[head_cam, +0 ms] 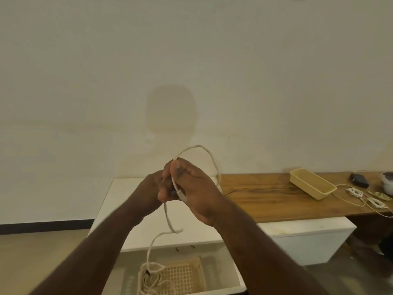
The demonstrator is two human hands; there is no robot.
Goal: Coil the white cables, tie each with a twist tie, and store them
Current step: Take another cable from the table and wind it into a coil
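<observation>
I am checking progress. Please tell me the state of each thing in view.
left hand: grips the white cable
right hand: pinches the white cable
white cable: one loop up, tail hanging
lattice basket: holds loose cable
cream tray: on wooden bench, inside unseen
coiled cables: beside tray

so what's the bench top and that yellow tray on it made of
Bench top: looks like wood, brown with visible grain streaks and a slight sheen, possibly varnished. Yellow tray: probably moulded plastic, with smooth matte pale walls and rounded corners.

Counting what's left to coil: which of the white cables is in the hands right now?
The long white cable looped above both hands, trailing down toward the lattice basket. The other white cables lie untouched on the wooden table.
</observation>
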